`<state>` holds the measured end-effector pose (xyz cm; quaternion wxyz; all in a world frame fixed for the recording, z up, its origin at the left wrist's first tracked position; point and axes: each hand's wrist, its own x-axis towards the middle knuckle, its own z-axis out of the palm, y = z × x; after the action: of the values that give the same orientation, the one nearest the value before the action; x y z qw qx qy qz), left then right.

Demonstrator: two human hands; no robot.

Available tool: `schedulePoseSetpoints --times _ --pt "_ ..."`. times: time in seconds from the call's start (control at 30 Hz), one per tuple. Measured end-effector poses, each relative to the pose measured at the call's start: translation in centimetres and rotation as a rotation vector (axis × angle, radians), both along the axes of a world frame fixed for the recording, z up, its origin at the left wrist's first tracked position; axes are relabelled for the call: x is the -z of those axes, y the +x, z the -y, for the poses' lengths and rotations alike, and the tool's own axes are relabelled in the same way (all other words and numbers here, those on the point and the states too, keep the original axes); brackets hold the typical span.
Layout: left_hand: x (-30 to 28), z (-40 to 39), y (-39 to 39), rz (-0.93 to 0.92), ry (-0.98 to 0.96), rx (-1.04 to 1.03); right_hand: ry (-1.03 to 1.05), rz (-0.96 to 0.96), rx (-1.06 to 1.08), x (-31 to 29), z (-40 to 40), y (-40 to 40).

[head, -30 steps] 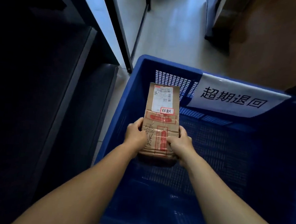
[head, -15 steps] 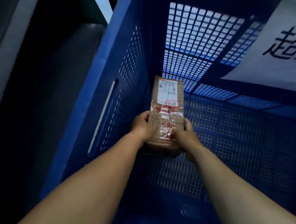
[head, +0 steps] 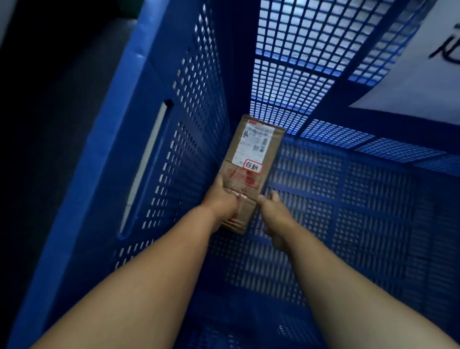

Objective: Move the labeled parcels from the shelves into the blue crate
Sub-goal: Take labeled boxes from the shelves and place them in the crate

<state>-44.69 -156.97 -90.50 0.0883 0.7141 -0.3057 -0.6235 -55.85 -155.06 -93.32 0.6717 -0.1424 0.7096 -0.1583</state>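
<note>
A brown cardboard parcel [head: 251, 170] was seen deep inside the blue crate [head: 154, 147], close to the crate's left wall and near its far left corner. The parcel's near end was held between the two hands. The left hand [head: 221, 201] was wrapped around the near left edge, its fingers [head: 231, 201] curled over the taped top face and closed on the box. The right hand [head: 276, 218] was placed at the near right edge, with a thumb tip touching the side of the parcel; whether the other right fingers were gripping underneath could not be told, as they were hidden by the back of the hand.

The parcel's long axis was directed away from the person, from the hands toward the far wall of the crate, and leaned slightly to the right at the far end. The broad labelled face was turned upward toward the camera. A white shipping label [head: 254, 146] was carried on the far half, with a small red-bordered sticker [head: 253, 166] at the label's near right corner, and red printed tape was visible just ahead of the fingers. Whether the parcel was resting on the mesh floor of the crate could not be told. A white paper sign [head: 432, 68] with dark characters was hung over the crate's far right rim.
</note>
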Motion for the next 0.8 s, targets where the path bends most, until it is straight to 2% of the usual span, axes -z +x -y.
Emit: schedulePoseSetpoints --times 0.17,0.27,0.37,0.57,0.8 --pt "-7.0 0.1 -0.4 0.044 -0.06 -0.137 -0.069 -0.118 0.028 -7.1 0.6 -0.1" --pt "-12.5 -0.3 -0.7 0.055 -0.138 -0.234 -0.152 -0.165 0.076 -12.9 0.7 -0.5" --pt "-18.8 -1.2 -0.8 0.026 -0.226 -0.32 -0.246 -0.18 0.035 -19.2 0.4 -0.3" --pt "-31.6 -4.9 0.0 0.014 -0.444 -0.457 -0.436 -0.074 -0.039 -32.7 -1.3 1.2" --pt "-44.7 -11.2 3.7 0.044 -0.625 -0.691 -0.66 0.031 -0.253 -46.8 -5.7 4.0"
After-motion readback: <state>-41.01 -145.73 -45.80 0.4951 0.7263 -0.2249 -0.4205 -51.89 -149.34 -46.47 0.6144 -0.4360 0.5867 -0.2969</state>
